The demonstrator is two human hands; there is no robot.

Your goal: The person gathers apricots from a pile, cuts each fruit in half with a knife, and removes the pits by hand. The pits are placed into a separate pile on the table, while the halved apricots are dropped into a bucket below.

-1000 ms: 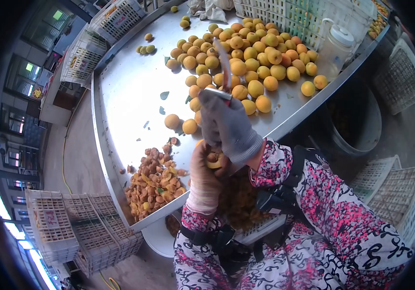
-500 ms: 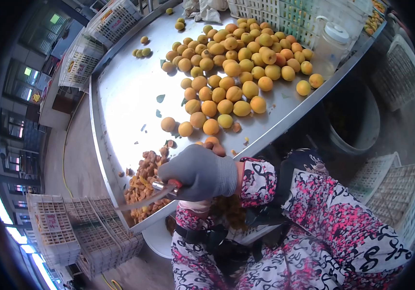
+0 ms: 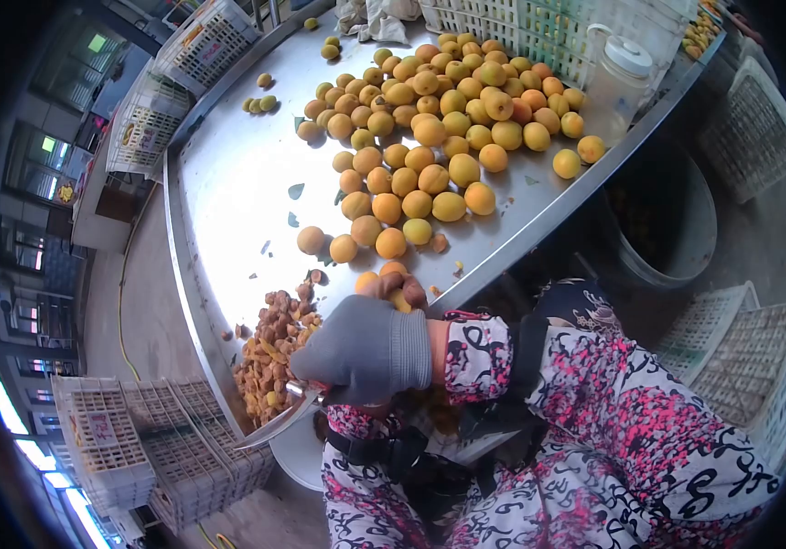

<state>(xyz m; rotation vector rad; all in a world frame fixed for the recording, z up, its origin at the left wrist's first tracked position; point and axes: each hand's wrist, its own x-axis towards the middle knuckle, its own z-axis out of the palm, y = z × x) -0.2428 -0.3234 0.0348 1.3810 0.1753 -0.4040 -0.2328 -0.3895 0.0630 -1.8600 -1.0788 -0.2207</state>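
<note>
head view: right hand [image 3: 356,352] grips knife [image 3: 271,428], crate [image 3: 109,468] bears illegible red label [image 3: 99,428].

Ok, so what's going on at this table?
A person is handling yellow-orange fruit at a metal table. The right hand, in a grey glove, grips a knife, its blade pointing out past the table's near corner. The left hand, mostly hidden behind it, has a piece of fruit at its stained fingers. Whole fruit lies loose across the table, and a heap of brown pieces sits in the near corner.
</note>
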